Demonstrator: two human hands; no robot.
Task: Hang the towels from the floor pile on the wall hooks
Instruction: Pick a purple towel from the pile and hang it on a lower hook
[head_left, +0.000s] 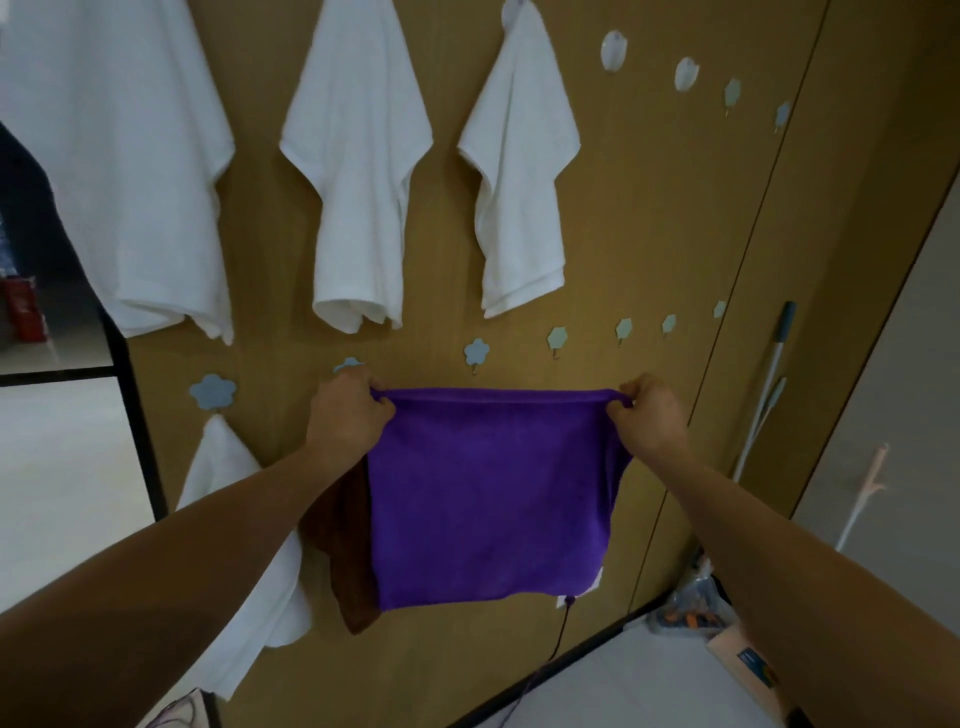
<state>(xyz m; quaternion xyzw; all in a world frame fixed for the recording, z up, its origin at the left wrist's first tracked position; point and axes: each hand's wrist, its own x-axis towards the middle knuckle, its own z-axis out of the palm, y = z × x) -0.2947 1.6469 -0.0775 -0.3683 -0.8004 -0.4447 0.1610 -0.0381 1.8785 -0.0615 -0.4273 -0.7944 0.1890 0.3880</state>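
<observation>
I see left hand (347, 415) | right hand (649, 415) | fingers of each pinching square purple microfibre towel (493, 499) top corners, spread before tan wall (675, 234).

The big white towel (119, 156) at the upper left was cut off by the top and left edges. The middle white towel (358, 156) lost its top at the upper edge, so what held them could not be seen. A flower hook (347, 365) was mostly covered by the left hand (348, 410). The brown towel (345, 545) showed only a strip; the rest was behind the purple towel (488, 493) and the left forearm, which also covered part of the lower white towel (223, 457). The upper end of a thin cord (562, 629) was hidden behind the purple towel. The floor clutter (696, 608) at the lower right was too blurred to tell.
</observation>
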